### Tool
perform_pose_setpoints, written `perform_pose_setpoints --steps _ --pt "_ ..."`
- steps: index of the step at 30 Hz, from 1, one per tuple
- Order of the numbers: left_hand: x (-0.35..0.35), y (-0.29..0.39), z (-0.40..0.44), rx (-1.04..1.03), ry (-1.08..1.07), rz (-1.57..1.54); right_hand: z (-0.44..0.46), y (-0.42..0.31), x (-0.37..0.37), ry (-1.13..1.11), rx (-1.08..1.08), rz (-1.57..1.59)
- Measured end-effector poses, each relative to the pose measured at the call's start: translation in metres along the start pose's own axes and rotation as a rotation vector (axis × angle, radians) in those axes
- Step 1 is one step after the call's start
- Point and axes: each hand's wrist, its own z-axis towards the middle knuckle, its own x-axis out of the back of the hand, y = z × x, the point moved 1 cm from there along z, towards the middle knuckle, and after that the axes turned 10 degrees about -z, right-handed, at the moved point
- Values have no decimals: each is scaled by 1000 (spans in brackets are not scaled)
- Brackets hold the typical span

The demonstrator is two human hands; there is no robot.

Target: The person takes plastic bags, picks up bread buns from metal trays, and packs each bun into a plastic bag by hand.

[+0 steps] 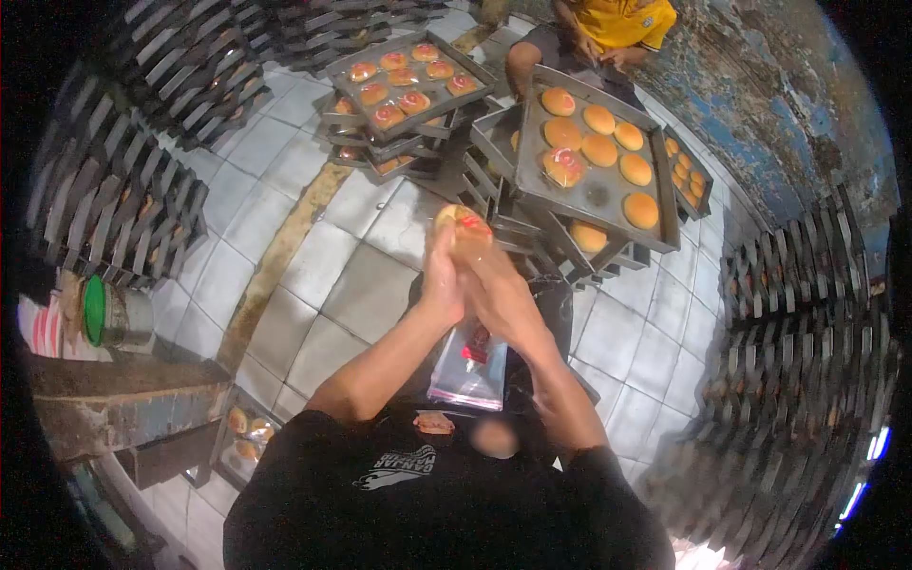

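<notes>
A round bun in clear wrapping with a red print [463,224] is held up in front of me. My left hand [443,271] has its fingers closed on the bun's near left side. From the right, my right hand [492,280] presses against the same bun, its fingers partly hidden. On my lap, below both hands, lies a stack of clear plastic bags [467,380] with a red packet [476,346] on top. Ahead to the right, a metal tray [598,195] holds several bare buns and one wrapped bun [563,166].
Wrapped buns fill another tray [408,57] atop a stack ahead left. A person in a yellow shirt [622,21] sits beyond the right tray. Tall stacks of trays [798,332] stand at both sides. A green-rimmed bucket [123,313] is at left.
</notes>
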Motion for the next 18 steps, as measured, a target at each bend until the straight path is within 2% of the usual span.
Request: perform_pose_setpoints --steps 1,2,3,4,6,7,9,10,11,12,13,14,15,17,18 --pt "2 15 7 -9 3 0 -5 -12 16 -118 -7 247" --pt "4 28 12 -5 -35 -73 -20 -17 28 -306 -119 589" --pt "7 38 14 2 -72 -149 -37 -10 26 -313 -123 594" --pt "8 45 12 -58 -82 -101 -46 -8 25 -375 -136 875" --pt "6 46 7 2 -90 -167 -47 -12 24 -327 -427 872" --pt "6 46 4 71 -108 -214 -38 -17 13 -322 -434 876" --pt "-1 34 3 98 -92 -206 -18 -15 -1 87 -92 296" --pt "-7 28 0 155 -76 -167 -13 -10 -11 4 -14 154" --pt "-8 25 -4 212 -58 -131 -20 -8 -13 3 -22 156" --pt "-5 32 -3 309 -30 -77 -21 -15 -8 -214 -159 421" --pt "-5 38 0 298 -33 -80 -19 -17 -6 -435 -284 682" --pt "-3 45 2 190 -57 -71 -28 -23 -4 -447 26 1138" --pt "1 51 1 91 -73 -58 -36 -24 2 -452 25 1149" --pt "8 69 -1 35 -60 -80 -51 -26 16 -758 62 1405" --pt "5 73 -10 13 -22 -51 -52 -13 9 -394 -152 951"
